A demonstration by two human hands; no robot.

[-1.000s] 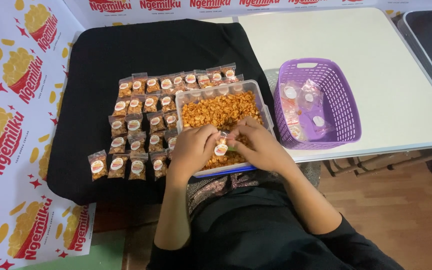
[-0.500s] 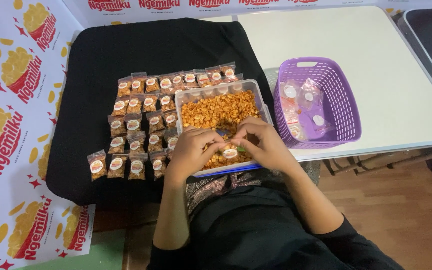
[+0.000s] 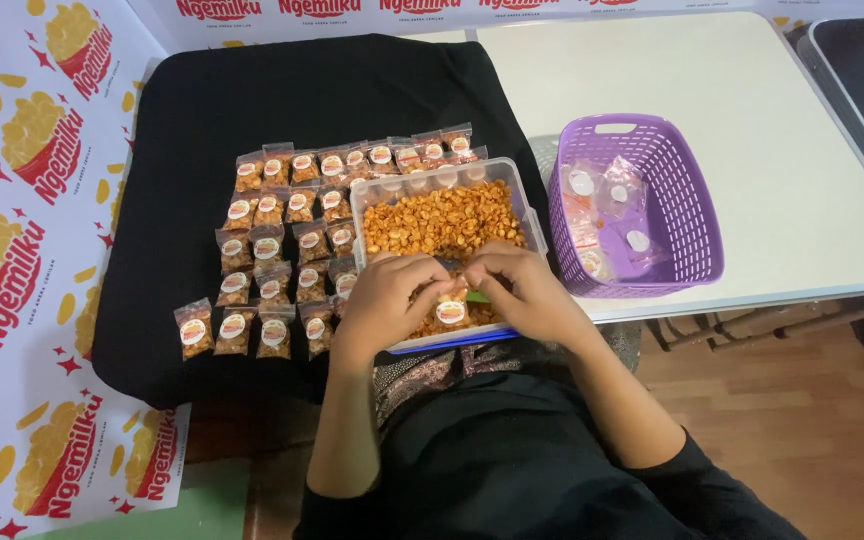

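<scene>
Both hands are sitting a little closer together than half a second ago, and the small packet (image 3: 450,310) is hanging lower between them, its round label now facing up. The left hand (image 3: 384,300) and right hand (image 3: 524,292) are hovering over the near end of the clear tub (image 3: 535,218) of orange snack pieces, each pinching the packet's top edge, fingers pressed together on the plastic rather than spread. Judging by the spread, much is already done: rows of filled packets (image 3: 282,240) are lying on the black cloth (image 3: 192,120) just left of the tub. Plenty is left too, since the tub is looking nearly full and empty bags (image 3: 602,215) are waiting in the purple basket (image 3: 697,215) on the white bench (image 3: 782,110)
</scene>
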